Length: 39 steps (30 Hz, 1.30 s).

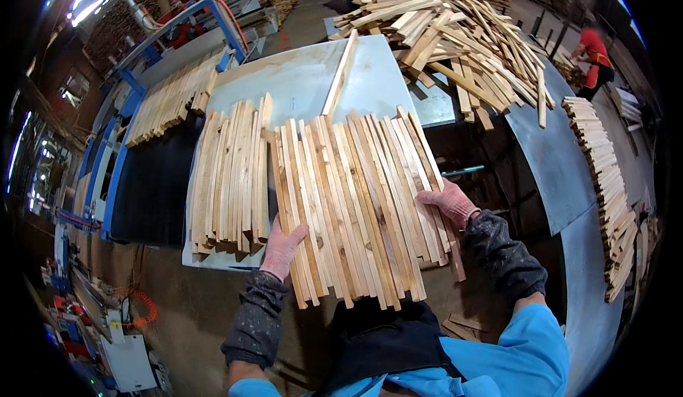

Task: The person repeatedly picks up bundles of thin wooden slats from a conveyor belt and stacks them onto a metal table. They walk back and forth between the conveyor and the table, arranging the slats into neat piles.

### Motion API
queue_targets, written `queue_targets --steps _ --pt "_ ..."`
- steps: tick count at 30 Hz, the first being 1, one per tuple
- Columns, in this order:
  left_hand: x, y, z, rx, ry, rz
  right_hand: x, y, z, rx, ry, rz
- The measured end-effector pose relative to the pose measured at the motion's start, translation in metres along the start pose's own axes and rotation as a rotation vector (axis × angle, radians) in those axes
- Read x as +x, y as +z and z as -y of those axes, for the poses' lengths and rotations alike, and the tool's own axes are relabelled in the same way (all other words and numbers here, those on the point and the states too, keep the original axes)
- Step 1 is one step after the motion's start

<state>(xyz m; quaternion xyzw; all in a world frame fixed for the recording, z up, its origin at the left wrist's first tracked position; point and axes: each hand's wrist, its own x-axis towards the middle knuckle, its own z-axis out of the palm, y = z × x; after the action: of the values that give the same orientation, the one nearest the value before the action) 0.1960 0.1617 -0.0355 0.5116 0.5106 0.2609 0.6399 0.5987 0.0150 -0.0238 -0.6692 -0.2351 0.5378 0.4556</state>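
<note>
A wide row of wooden strips (356,205), laid side by side, is squeezed between my two gloved hands. My left hand (283,246), in a pink glove, presses against the row's left edge with the thumb on top. At the right edge my right hand (451,203) grips the outermost strips, its fingers partly hidden beneath. The near ends stick out past the table toward my body and are uneven. Just left of the row, a second bundle of strips (228,176) lies on the pale metal table (295,77). One single strip (340,73) rests beyond, pointing away.
A heap of loose strips (455,41) covers the far right table. Farther left, strips (171,98) sit on a blue-framed machine (119,162) with a dark belt (153,183). Stacked strips (601,183) line the right side. A person in red (592,55) stands at the far right.
</note>
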Motion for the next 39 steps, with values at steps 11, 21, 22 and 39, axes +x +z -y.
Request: queue_targets --steps 11,21,22,39 --pt "0.058 -0.018 -0.071 0.584 -0.135 -0.023 0.046 0.022 0.005 0.030 -0.045 -0.027" --pt "0.133 -0.056 -0.047 1.782 0.177 0.211 0.047 0.037 0.018 0.032 0.000 -0.051" --pt "0.132 -0.053 -0.052 1.697 0.101 0.078 0.048 0.036 0.015 0.070 -0.028 -0.040" --pt "0.265 0.054 -0.187 1.363 0.405 -0.151 0.049 0.064 0.051 -0.943 0.073 -0.276"
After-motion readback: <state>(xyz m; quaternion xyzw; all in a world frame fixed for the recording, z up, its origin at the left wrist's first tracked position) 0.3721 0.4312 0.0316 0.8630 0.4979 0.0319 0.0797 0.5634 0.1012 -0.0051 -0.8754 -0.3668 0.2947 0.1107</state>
